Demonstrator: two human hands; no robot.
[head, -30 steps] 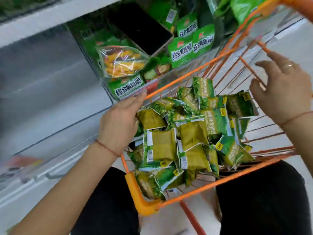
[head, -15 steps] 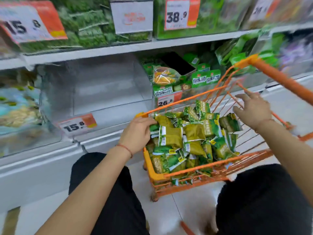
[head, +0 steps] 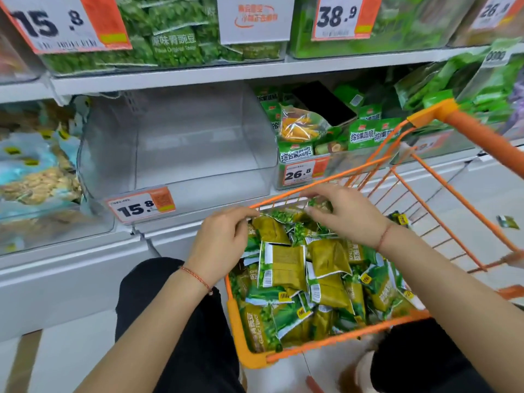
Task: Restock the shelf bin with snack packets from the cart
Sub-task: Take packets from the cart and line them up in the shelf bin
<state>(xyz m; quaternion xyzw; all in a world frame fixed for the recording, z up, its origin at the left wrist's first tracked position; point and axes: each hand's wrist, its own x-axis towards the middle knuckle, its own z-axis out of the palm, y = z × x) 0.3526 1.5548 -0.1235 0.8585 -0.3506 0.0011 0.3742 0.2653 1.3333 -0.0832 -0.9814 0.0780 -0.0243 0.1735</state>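
**Head view: both hands at the far end of a cart full of snack packets**

Head view, looking down at an orange wire cart (head: 442, 180) parked in front of a shop shelf. The cart is the landmark here. Its basket is heaped with small green and olive snack packets (head: 309, 276), lying every way up, some showing white barcode strips.

The left hand (head: 219, 241) is over the cart's far left corner, fingers curled down at the rim and onto the packets there; whether it grasps a packet or only touches one cannot be told. The right hand (head: 344, 212) is just beside it over the far edge of the heap, fingers bent with the tips on a packet; again a firm grasp cannot be confirmed. Each wrist wears a thin red thread.

Beyond the cart, up and to the left, sits a clear plastic shelf bin (head: 175, 143) with nothing seen inside and a price tag (head: 140, 205) reading 15.8 on its front lip. Directly behind the cart is a bin of green vegetable crisp bags (head: 360, 136) with a 26.8 tag (head: 302, 172). One stray packet (head: 507, 222) lies on the floor to the cart's right. Black-clad knees flank the cart's near end.
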